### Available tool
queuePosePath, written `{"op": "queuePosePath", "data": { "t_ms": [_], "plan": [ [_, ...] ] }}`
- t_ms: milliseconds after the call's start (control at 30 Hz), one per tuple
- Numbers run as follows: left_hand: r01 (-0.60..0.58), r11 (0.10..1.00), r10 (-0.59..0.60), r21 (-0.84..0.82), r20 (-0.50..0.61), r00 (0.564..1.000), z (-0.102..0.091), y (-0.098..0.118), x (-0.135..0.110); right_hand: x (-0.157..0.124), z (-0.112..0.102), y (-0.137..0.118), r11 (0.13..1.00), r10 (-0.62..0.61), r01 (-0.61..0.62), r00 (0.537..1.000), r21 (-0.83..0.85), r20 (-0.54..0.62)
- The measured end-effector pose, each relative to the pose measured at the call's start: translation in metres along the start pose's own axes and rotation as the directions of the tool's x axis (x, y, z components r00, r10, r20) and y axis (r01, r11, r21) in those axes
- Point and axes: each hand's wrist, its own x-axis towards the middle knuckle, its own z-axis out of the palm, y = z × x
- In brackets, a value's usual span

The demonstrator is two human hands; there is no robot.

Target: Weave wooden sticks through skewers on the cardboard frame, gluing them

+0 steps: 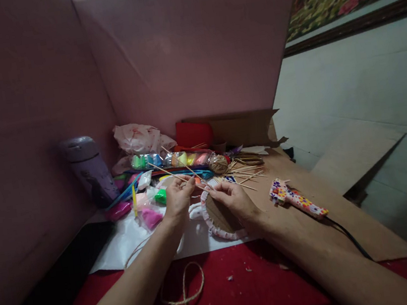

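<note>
My left hand (177,198) is closed in a pinch on thin wooden skewers (170,171) that slant up to the left. My right hand (233,200) is closed on the top edge of a round cardboard disc (221,219), holding it tilted. The disc's rim is wrapped in pale pink-and-white trim. The two hands meet just above the disc's upper left edge. Under the disc lies a white sheet (132,239) on the red table covering (232,291).
A flower-patterned glue gun (296,198) with a black cord lies on brown cardboard (335,214) at right. Behind the hands are bags of coloured clay (168,159), loose skewers (247,172), a twine ball (218,163), a purple bottle (89,170). Jute string (184,293) loops near me. Pink boards wall the back.
</note>
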Motion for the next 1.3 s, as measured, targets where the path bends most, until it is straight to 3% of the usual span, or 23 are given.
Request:
{"op": "queuePosePath", "data": {
  "t_ms": [600, 967, 1300],
  "plan": [
    [-0.024, 1.0, 0.025, -0.017, 0.046, 0.999, 0.0028, 0.0011, -0.0039, -0.0048, -0.0019, -0.0023, 0.998, 0.001, -0.003, 1.0, 0.065, 0.029],
    [0.028, 0.998, -0.021, -0.063, 0.109, 0.994, -0.0004, -0.0028, -0.0013, -0.0045, -0.0006, -0.0014, 0.997, 0.009, -0.013, 0.999, 0.078, 0.042],
    [0.055, 0.998, -0.053, -0.019, 0.074, 0.996, -0.0022, -0.0066, 0.0023, -0.0049, -0.0014, -0.0012, 0.999, -0.005, 0.004, 0.999, 0.037, 0.035]
  ]
}}
